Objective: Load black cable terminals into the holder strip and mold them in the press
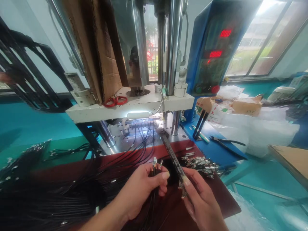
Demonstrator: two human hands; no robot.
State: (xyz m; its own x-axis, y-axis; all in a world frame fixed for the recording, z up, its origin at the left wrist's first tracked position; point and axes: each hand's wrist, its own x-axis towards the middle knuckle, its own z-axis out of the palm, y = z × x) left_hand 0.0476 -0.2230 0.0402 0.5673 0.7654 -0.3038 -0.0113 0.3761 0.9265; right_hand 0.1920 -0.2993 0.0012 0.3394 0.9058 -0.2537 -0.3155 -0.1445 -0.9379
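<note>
My left hand [151, 181] pinches several black cables whose metal connector ends [154, 160] stick up above the fingers. The cables hang down below the palm. To its right, my right hand [201, 195] closes thumb and fingers on the near end of a long dark slotted bar [172, 154]. Small metallic bits show at that end, too small to name. The far end of the bar rests on the metal press bed. Black cables [144, 144] run from a lit mould block [141, 123] in the press toward the red-brown table [223, 195].
A heap of metal-ended cables [201, 165] lies right of the bar; a thick black cable bundle [72, 195] covers the left. Red-handled scissors [115, 101] rest on the white press plate [134, 109]. Pliers [227, 141] lie on a blue shelf below a control box [214, 48].
</note>
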